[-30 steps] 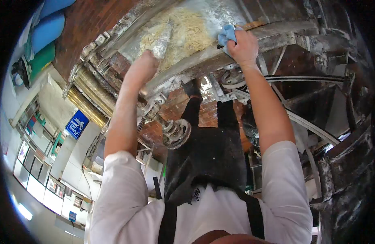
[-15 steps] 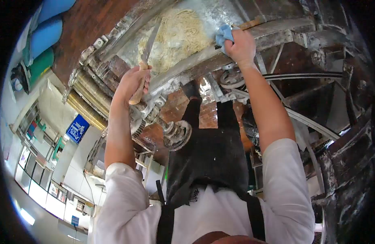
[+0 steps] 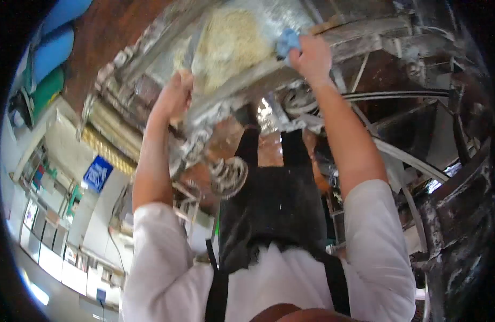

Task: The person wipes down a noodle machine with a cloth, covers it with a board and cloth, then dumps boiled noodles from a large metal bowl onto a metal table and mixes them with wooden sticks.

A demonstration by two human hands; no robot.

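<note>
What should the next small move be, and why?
The left hand should probably lift its knife to the left of the small dough clump, ready to push it into the main dough heap: the blurred blade appears to lie between the two. The right hand, holding the blue cloth, is away from the blade.

We were in what looked like a food workshop, not a home kitchen. A pale, noodle-like heap [image 3: 231,45] lay on the bed of a heavy metal machine [image 3: 242,86], its parts streaked with white, and a knife [image 3: 189,53] was in use there. We saw a ridged, brass-coloured roller [image 3: 105,148], a thick metal wheel [image 3: 234,180], a reddish brick floor [image 3: 270,152], a dark work apron [image 3: 274,209] and, off to one side, loaded shelves [image 3: 38,169].
</note>
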